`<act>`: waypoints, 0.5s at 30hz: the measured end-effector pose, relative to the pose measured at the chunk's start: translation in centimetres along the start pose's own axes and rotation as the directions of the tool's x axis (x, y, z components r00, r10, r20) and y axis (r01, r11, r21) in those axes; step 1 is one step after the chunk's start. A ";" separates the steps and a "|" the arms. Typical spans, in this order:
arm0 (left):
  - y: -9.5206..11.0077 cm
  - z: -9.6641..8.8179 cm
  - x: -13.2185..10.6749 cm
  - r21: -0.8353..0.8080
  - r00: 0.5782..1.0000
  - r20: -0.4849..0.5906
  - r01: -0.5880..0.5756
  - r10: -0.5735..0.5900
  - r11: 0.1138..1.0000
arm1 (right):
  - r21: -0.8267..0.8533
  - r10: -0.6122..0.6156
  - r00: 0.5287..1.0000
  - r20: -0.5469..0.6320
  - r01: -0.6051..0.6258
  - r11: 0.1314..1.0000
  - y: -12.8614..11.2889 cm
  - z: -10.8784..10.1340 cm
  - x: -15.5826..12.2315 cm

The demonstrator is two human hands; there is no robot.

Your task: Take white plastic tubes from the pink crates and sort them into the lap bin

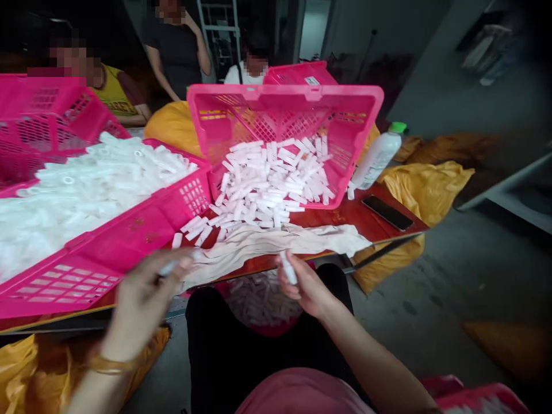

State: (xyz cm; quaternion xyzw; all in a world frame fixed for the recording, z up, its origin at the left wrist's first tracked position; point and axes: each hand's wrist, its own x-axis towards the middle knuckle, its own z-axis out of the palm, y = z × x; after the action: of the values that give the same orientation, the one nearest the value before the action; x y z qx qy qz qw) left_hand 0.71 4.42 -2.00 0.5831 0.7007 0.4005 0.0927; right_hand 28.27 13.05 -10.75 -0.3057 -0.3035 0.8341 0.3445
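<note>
My left hand [149, 293], smeared by motion, is closed on a small whitish tube [169, 267] in front of the left crate. In my right hand [305, 287], a white tube [288, 269] is gripped between thumb and fingers, near the table's front edge. Between the hands a crumpled cream cloth [254, 244] lies along that edge. Behind it, a pink crate [196, 115] tipped on its side spills white tubes [276, 178] onto the tabletop. At left, another pink crate [142, 230] is heaped with translucent white tubes [95, 178].
A phone [387, 212] and a green-capped bottle [379, 158] occupy the table's right end. Below the edge, between my knees, a container holds more tubes [263, 299]. Yellow sacks [431, 184] rest around the table. Several people are across from me.
</note>
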 end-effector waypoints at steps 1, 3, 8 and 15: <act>0.7 2.3 -1.8 -0.069 0.998 0.061 -0.001 0.005 0.998 | -0.071 0.007 0.999 0.041 -0.005 0.997 0.7 0.3 -0.2; 1.7 6.4 -4.4 -0.160 0.989 0.148 0.037 -0.013 0.986 | -0.247 -0.003 0.994 0.111 0.031 0.968 1.8 0.5 -1.0; 2.8 10.5 -6.0 -0.210 0.978 0.158 -0.103 0.138 0.972 | -0.551 -0.124 0.950 0.286 0.269 0.790 2.3 -0.9 -3.0; 4.5 10.8 -6.6 -0.121 0.900 0.400 -0.138 0.176 0.983 | -0.830 -0.363 0.808 0.465 0.540 0.138 2.7 -1.2 -3.9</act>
State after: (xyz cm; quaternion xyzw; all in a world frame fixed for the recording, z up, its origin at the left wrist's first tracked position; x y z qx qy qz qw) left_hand 12.53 3.39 -8.38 0.7037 0.5978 0.3070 0.2305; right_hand 30.32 8.92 -12.30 -0.2759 -0.8326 0.3686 0.3080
